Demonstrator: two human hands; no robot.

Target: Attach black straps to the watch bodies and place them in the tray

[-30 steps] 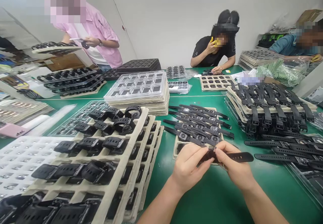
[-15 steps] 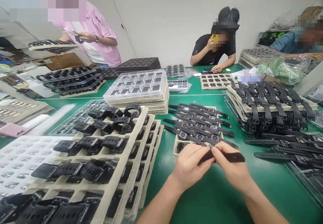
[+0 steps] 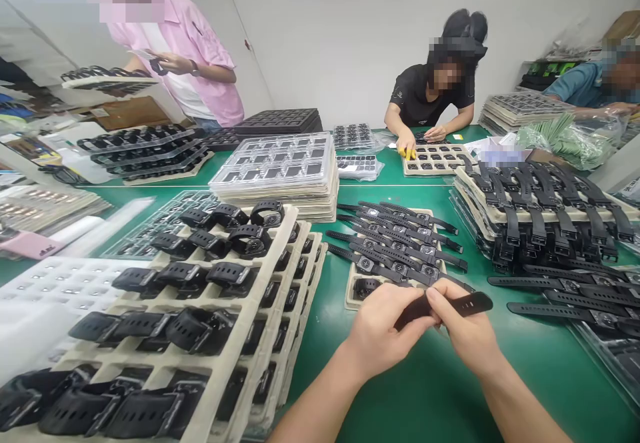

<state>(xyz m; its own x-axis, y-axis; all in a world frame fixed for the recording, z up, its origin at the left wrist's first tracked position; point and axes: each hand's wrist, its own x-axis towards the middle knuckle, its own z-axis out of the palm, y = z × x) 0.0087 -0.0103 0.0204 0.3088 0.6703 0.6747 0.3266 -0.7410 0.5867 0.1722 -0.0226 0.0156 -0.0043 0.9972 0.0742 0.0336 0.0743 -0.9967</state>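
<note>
Between my two hands is a black watch strap (image 3: 473,304), held above the green table. My left hand (image 3: 383,323) is closed around its left part, fingers curled over it. With thumb and fingers my right hand (image 3: 460,326) pinches the strap near its middle, and the free end with its holes sticks out to the right. Whether a watch body sits on the strap inside my hands is hidden. Just beyond my hands, a beige tray (image 3: 353,296) bears rows of watches (image 3: 399,246) lying face down with straps spread. One watch with a looped strap (image 3: 367,288) sits in its near-left corner.
Stacked beige trays (image 3: 250,363) of looped-strap watches fill the left. More strapped watches lie on a stack (image 3: 545,196) and loose (image 3: 560,296) at right. A tray stack (image 3: 275,163) stands farther back. Co-workers are across the table, one in black (image 3: 435,96), one in pink (image 3: 195,63).
The strap's free end has tilted slightly upward in my hands, which still grip it. The co-worker in black has lowered a hand with a yellow thing to the tray. The view has shifted slightly.
</note>
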